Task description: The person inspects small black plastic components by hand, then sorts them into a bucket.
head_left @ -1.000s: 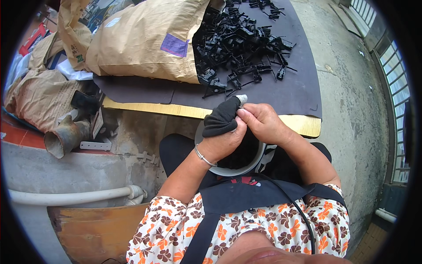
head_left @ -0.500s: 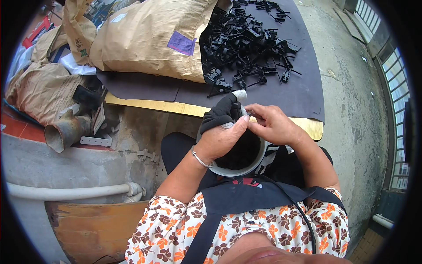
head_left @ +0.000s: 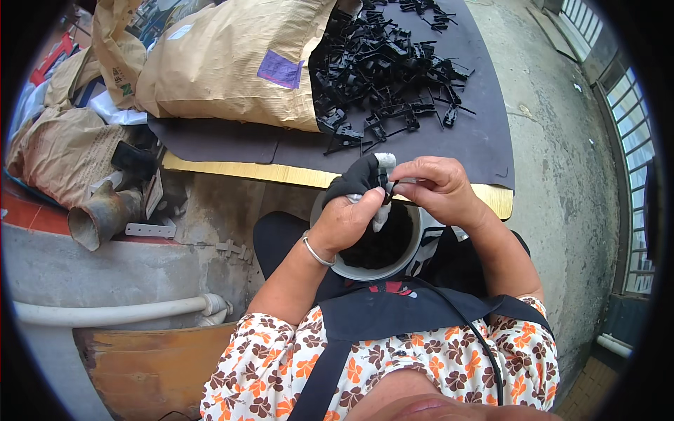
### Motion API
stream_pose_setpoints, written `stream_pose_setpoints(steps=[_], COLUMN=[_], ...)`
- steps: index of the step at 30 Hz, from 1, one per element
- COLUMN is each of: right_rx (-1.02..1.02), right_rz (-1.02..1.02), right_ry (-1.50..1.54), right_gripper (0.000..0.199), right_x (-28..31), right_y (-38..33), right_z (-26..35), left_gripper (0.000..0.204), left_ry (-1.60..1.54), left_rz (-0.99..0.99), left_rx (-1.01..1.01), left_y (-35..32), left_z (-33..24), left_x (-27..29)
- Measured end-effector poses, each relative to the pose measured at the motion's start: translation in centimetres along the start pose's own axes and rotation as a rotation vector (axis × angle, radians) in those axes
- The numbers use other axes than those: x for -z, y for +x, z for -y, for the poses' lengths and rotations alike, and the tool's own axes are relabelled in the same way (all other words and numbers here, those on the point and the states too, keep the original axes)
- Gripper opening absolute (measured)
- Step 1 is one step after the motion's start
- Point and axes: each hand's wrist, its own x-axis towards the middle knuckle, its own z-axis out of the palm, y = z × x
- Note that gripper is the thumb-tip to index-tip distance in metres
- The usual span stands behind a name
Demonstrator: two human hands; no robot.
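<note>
My left hand (head_left: 345, 214), in a black partial glove with whitish cloth about the fingers, is closed on a small black plastic part (head_left: 383, 180). From the right, my bare right hand (head_left: 442, 184) pinches a thin dark piece of that part between thumb and forefinger. Fingers cover much of the part, so its full shape is hidden. Both hands are above a pale round bucket (head_left: 375, 274) between my knees, with dark contents that I cannot make out singly. Beyond my hands, a heap of black plastic parts with thin stems (head_left: 393, 70) lies on the table.
A large brown paper sack (head_left: 225, 67) lies open toward the heap on the dark-covered table (head_left: 484, 151), which has a yellow front edge. On the left are another paper sack (head_left: 67, 147), a rusty pipe piece (head_left: 98, 217) and a white pipe (head_left: 112, 313). Concrete floor runs along the right.
My hands have drawn slightly apart, and the right fingers have lifted. The black part and a hanging whitish cloth tip show more between them. The whole view has shifted slightly.
</note>
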Motion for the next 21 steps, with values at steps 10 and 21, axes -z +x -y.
stream_pose_setpoints(steps=[10,21], right_rx=[-0.259,-0.438], right_rz=[0.164,0.247], right_ry=[0.079,-0.034], right_gripper=[0.015,0.023], right_x=[-0.1,-0.4], right_y=[0.1,0.6], right_z=[0.9,1.6], left_gripper=[0.024,0.022], left_ry=[0.029,0.25], left_rz=[-0.064,-0.091], left_rx=[-0.042,-0.144], left_y=[0.0,0.2], left_z=[0.8,1.1], left_x=[0.0,-0.6])
